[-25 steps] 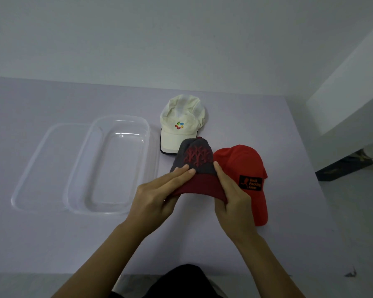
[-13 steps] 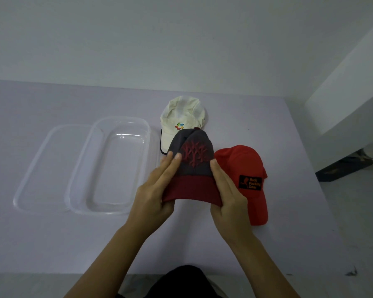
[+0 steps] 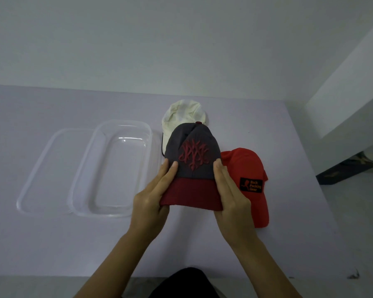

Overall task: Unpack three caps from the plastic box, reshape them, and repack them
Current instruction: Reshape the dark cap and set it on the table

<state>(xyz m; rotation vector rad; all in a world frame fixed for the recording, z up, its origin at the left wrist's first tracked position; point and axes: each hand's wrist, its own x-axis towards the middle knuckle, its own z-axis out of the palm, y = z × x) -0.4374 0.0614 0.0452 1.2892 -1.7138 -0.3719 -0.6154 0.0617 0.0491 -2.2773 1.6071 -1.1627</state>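
Left hand, right hand: cap edges

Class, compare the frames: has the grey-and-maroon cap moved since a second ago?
Yes. The grey-and-maroon cap has risen and moved farther out, now covering the logo of the white cap.

Centre frame, the grey cap covers the brim of the white cap; the right hand hides the left side of the red cap.
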